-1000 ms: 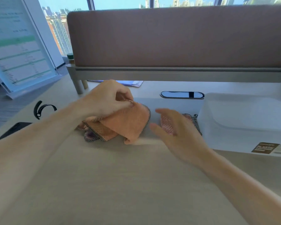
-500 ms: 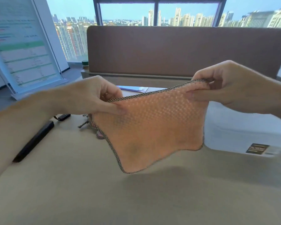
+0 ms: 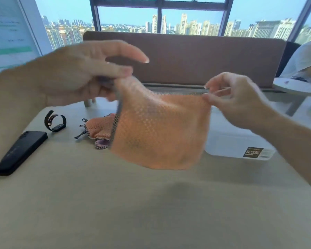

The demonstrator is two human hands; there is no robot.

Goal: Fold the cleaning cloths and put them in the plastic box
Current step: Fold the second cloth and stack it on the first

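Observation:
An orange cleaning cloth [image 3: 160, 133] with a dark checked hem hangs spread in the air above the table. My left hand [image 3: 90, 72] pinches its upper left corner between thumb and fingers. My right hand [image 3: 232, 99] pinches the upper right corner. Behind the cloth, more orange cloths [image 3: 101, 130] lie crumpled on the table. The white translucent plastic box [image 3: 237, 141] with a dark label stands at the right, partly hidden by the hanging cloth and my right arm.
A black phone [image 3: 20, 151] and a black wristband [image 3: 55, 121] lie at the left of the table [image 3: 133, 203]. A brown desk divider [image 3: 196, 58] closes the back. A person's white sleeve [image 3: 305, 60] shows at the far right.
From the pile on the table the cloth was lifted and spread between both hands. Since half a second ago the hands have shifted right and the cloth hangs more folded and blurred.

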